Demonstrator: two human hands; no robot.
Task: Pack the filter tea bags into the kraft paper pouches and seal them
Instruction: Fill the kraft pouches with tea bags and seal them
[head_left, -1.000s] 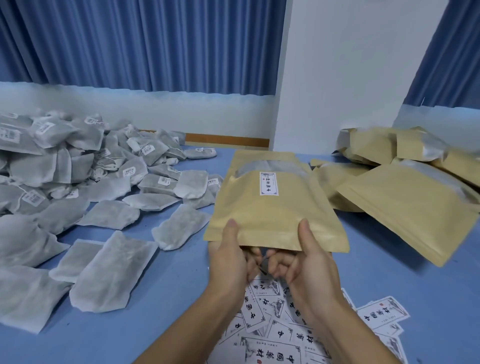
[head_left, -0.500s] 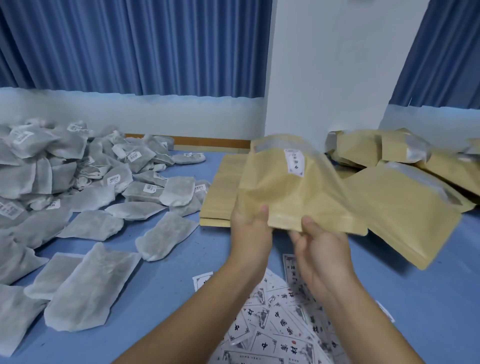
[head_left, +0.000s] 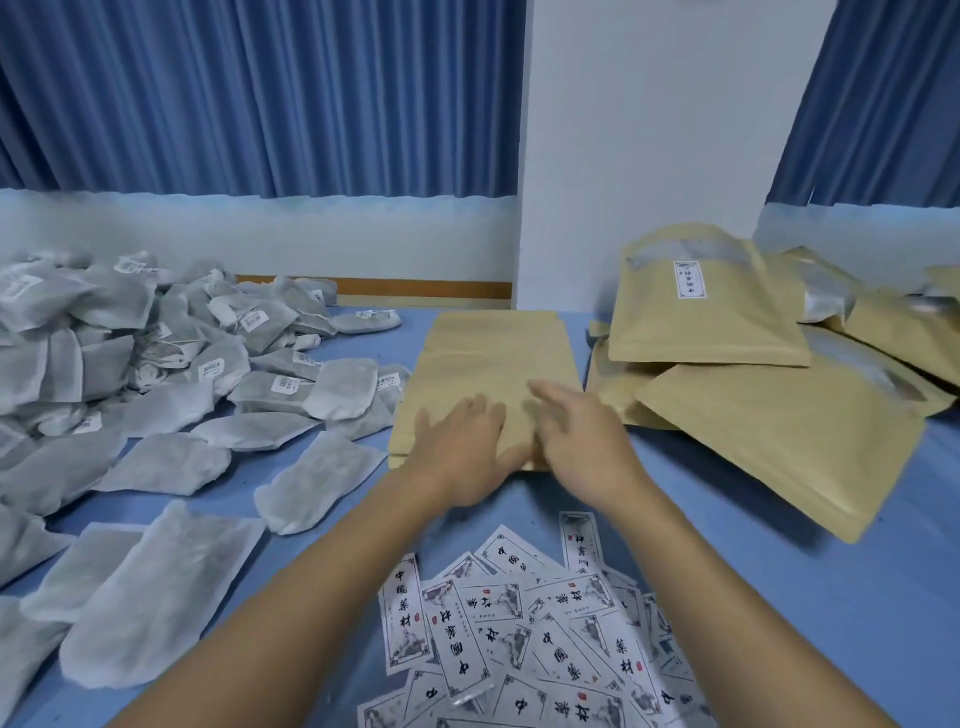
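Grip released: left hand (head_left: 462, 452), right hand (head_left: 582, 441) now spread over pouch stack (head_left: 493, 353), labelled pouch (head_left: 696, 317) dropped.

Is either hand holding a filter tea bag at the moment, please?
No, the left hand and right hand are both open over the flat pouch stack.

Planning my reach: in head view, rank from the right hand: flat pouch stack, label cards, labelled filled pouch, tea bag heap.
1. flat pouch stack, under right hand
2. label cards, near side
3. labelled filled pouch, back right
4. tea bag heap, far left
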